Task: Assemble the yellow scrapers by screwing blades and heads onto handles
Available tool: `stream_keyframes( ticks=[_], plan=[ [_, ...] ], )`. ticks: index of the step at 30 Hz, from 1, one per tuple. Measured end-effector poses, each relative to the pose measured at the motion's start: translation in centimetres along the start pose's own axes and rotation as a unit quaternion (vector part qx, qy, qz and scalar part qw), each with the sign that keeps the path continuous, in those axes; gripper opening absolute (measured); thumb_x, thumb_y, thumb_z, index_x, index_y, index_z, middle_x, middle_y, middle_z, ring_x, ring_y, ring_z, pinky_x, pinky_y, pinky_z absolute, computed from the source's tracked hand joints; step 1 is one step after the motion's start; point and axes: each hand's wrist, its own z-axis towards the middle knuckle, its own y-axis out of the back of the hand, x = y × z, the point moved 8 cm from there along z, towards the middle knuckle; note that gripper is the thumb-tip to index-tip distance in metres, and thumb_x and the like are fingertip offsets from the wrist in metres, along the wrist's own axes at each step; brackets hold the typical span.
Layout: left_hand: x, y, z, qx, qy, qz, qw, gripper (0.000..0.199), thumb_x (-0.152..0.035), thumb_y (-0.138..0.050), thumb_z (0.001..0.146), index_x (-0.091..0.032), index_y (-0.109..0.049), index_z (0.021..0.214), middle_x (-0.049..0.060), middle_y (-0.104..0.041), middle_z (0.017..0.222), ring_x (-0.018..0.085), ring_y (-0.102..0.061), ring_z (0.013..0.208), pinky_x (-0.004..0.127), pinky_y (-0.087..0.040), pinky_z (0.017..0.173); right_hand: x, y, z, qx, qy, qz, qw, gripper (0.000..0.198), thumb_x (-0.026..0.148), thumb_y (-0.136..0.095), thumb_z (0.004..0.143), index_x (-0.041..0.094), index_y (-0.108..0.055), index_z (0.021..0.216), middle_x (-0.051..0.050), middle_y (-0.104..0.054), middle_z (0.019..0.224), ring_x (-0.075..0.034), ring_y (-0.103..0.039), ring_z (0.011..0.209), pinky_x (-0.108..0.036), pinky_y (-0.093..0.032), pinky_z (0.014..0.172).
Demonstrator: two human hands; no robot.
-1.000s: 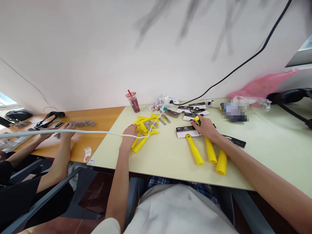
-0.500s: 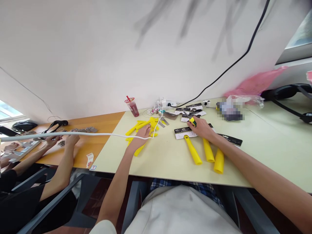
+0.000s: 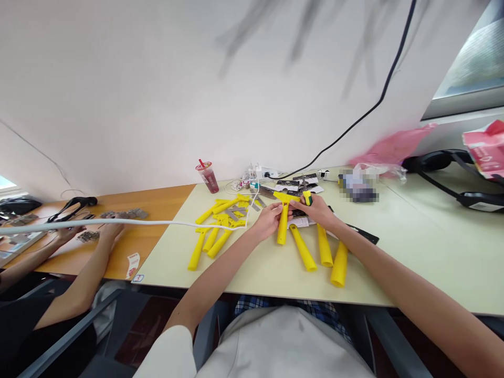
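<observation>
My left hand (image 3: 269, 220) is closed on a yellow plastic scraper handle (image 3: 282, 231) with a wide T-shaped head, held over the table. Beside it, my right hand (image 3: 319, 211) grips a yellow and dark green screwdriver (image 3: 307, 198) whose shaft points away from me, and its fingertips reach the scraper handle's neck. Left of my hands lies a loose pile of yellow scraper handles (image 3: 214, 233) with flat metal blades (image 3: 237, 211) among them. Nearer to me on the right, several yellow scrapers (image 3: 303, 249) lie with black and white cards at their heads, partly hidden by my right arm.
A cup with a red straw (image 3: 208, 178) stands by the wall near a power strip (image 3: 268, 174). More cards (image 3: 293, 185) lie behind my hands. A white cable (image 3: 157, 221) crosses the view. A headset (image 3: 441, 173) sits at right; a co-worker's hands (image 3: 112, 228) are at left.
My left hand has moved right from the pile, bringing a yellow scraper handle up to my right hand. The screwdriver stays in my right hand, its shaft now pointing more straight away.
</observation>
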Motion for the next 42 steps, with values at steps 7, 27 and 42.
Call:
stream_keyframes(
  ticks=[7,27,42],
  plan=[
    [-3.6,1.2,0.7,-0.004,-0.067,0.192,0.979,0.01,-0.021,-0.082,0.094,-0.02,-0.075,0.1,0.011,-0.081,0.108,0.028,-0.075,0.104,0.057,-0.054,0.119,-1.4,1.4,-0.3,-0.037,-0.061,0.097,0.993,0.072,0.066,-0.107,0.052,0.027,-0.051,0.074,0.005,-0.055,0.066,-0.019,-0.062,0.065,-0.033,-0.047,0.062],
    [-9.3,14.2,-1.9,-0.153,-0.079,0.765,0.621,0.033,-0.013,-0.057,0.097,-0.02,-0.087,0.11,0.019,-0.083,0.113,0.037,-0.075,0.11,0.046,-0.057,0.098,-3.2,0.8,-1.0,-0.062,-0.11,0.166,0.978,0.071,0.063,-0.107,0.054,0.029,-0.05,0.078,-0.001,-0.069,0.074,-0.035,-0.082,0.095,-0.034,-0.05,0.06],
    [-8.9,14.0,-2.0,-0.148,-0.104,0.778,0.602,0.034,-0.02,-0.052,0.106,-0.017,-0.08,0.125,0.018,-0.073,0.129,0.033,-0.068,0.123,0.042,-0.052,0.107,-3.2,0.7,-1.0,-0.056,-0.101,0.156,0.981,0.071,0.063,-0.107,0.053,0.028,-0.05,0.076,-0.001,-0.07,0.074,-0.033,-0.081,0.09,-0.031,-0.044,0.055]
  ],
)
